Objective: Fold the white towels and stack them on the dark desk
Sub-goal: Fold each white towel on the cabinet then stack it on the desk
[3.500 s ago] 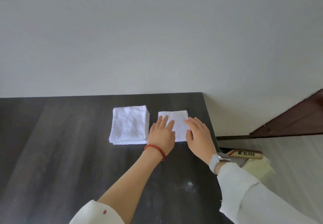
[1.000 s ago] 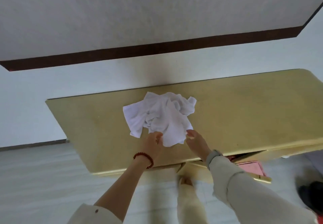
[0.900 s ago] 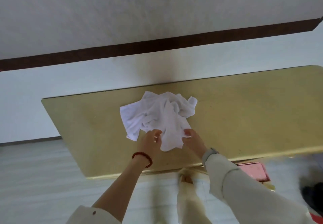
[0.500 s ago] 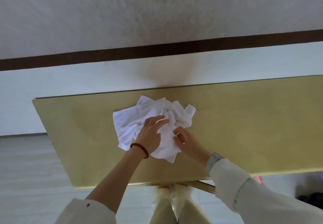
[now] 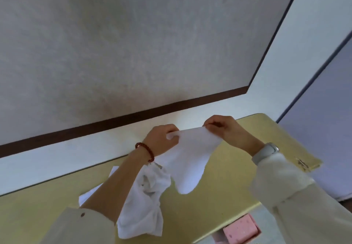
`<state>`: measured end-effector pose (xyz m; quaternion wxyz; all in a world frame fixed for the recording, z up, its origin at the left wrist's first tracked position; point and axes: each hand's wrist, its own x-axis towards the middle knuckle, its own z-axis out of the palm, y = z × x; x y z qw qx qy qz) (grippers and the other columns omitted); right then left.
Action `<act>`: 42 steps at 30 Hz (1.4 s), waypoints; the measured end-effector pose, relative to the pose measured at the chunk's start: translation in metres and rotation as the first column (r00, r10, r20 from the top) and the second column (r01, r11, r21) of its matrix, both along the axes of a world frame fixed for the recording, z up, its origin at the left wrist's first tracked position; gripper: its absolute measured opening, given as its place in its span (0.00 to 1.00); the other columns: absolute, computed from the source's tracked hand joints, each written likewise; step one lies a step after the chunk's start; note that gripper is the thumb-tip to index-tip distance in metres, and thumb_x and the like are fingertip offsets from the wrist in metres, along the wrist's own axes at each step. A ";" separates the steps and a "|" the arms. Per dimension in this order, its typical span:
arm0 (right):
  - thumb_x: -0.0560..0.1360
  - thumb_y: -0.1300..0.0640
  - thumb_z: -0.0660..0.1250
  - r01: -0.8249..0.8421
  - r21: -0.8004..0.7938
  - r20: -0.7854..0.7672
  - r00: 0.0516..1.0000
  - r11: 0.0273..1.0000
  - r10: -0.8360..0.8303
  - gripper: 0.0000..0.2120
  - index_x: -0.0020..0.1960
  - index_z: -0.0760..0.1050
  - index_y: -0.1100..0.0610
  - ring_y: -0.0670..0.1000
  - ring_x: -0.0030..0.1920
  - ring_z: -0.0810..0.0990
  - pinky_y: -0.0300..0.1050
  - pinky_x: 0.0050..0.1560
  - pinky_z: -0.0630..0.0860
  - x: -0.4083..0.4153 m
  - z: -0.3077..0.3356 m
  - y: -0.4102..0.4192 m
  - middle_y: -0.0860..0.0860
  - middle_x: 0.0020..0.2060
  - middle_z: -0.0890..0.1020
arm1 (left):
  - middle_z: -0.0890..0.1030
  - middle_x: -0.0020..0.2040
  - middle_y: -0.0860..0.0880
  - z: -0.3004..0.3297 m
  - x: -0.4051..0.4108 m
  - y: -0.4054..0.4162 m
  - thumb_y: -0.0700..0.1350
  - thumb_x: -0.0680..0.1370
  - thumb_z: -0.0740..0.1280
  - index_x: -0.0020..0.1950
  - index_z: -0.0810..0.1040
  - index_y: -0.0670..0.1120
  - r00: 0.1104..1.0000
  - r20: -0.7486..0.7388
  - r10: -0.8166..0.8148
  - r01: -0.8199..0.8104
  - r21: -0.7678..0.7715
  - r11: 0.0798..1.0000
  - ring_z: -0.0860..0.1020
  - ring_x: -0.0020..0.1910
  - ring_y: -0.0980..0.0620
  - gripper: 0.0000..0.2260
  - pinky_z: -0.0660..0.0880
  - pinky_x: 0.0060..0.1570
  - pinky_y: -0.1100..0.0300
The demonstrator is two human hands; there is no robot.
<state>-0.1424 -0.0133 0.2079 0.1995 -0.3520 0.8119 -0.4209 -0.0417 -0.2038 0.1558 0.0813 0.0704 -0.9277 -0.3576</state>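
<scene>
A white towel hangs in the air above the yellow table. My left hand pinches its top left corner and my right hand pinches its top right corner, so the upper edge is stretched between them. Below my left forearm a crumpled pile of white towels lies on the yellow table. The dark desk and its folded stack are out of view.
A pink object sits under the table's near edge at the lower right. A wall with a dark brown skirting board runs behind the table. A pale panel stands at the right.
Half a second ago both hands were down on the crumpled pile. Now they have lifted one towel clear of it and hold it up by its top corners.
</scene>
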 end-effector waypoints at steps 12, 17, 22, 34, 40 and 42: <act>0.77 0.59 0.62 0.599 0.144 -0.272 0.789 0.787 -0.551 0.07 0.47 0.78 0.57 0.48 0.36 0.76 0.43 0.43 0.71 -0.109 -0.019 0.172 0.49 0.35 0.78 | 0.82 0.47 0.44 -0.004 -0.148 0.080 0.45 0.76 0.65 0.50 0.79 0.43 1.000 0.031 0.002 0.000 -0.074 0.997 0.78 0.49 0.45 0.08 0.73 0.47 0.56; 0.77 0.57 0.61 0.721 -0.006 -0.154 0.684 0.693 -0.713 0.06 0.47 0.75 0.57 0.44 0.25 0.77 0.44 0.34 0.73 -0.153 -0.031 0.206 0.52 0.26 0.78 | 0.82 0.48 0.44 0.001 -0.203 0.128 0.43 0.76 0.63 0.53 0.79 0.43 0.991 -0.040 0.125 -0.126 -0.051 0.991 0.77 0.49 0.44 0.09 0.70 0.43 0.59; 0.78 0.61 0.59 0.697 -0.178 -0.049 0.698 0.694 -0.714 0.05 0.47 0.74 0.58 0.52 0.36 0.81 0.47 0.42 0.78 -0.179 -0.034 0.225 0.52 0.32 0.79 | 0.81 0.47 0.43 0.005 -0.227 0.145 0.39 0.75 0.65 0.50 0.81 0.40 0.965 -0.213 0.152 -0.143 0.057 0.988 0.75 0.45 0.50 0.07 0.68 0.44 0.61; 0.76 0.64 0.61 0.593 0.133 0.135 0.783 0.794 -0.607 0.07 0.46 0.74 0.54 0.35 0.35 0.78 0.43 0.43 0.76 -0.093 -0.193 0.246 0.51 0.36 0.80 | 0.81 0.47 0.47 -0.132 -0.149 0.126 0.41 0.73 0.70 0.47 0.83 0.44 0.970 0.239 -0.035 0.065 -0.119 0.991 0.78 0.49 0.47 0.05 0.71 0.49 0.59; 0.77 0.61 0.61 0.491 0.388 0.207 0.778 0.780 -0.593 0.06 0.49 0.77 0.59 0.52 0.39 0.78 0.41 0.39 0.70 -0.060 -0.246 0.244 0.52 0.36 0.79 | 0.81 0.49 0.46 -0.188 -0.124 0.122 0.45 0.76 0.66 0.57 0.80 0.44 0.758 0.645 -0.096 0.122 0.004 0.992 0.77 0.48 0.49 0.12 0.71 0.47 0.61; 0.77 0.59 0.60 0.532 0.400 0.168 0.758 0.746 -0.630 0.08 0.50 0.77 0.59 0.51 0.40 0.75 0.41 0.39 0.68 -0.067 -0.248 0.239 0.50 0.38 0.78 | 0.78 0.42 0.48 -0.193 -0.129 0.123 0.44 0.76 0.65 0.56 0.79 0.42 0.797 0.602 -0.052 0.008 0.076 0.997 0.75 0.42 0.51 0.11 0.68 0.38 0.65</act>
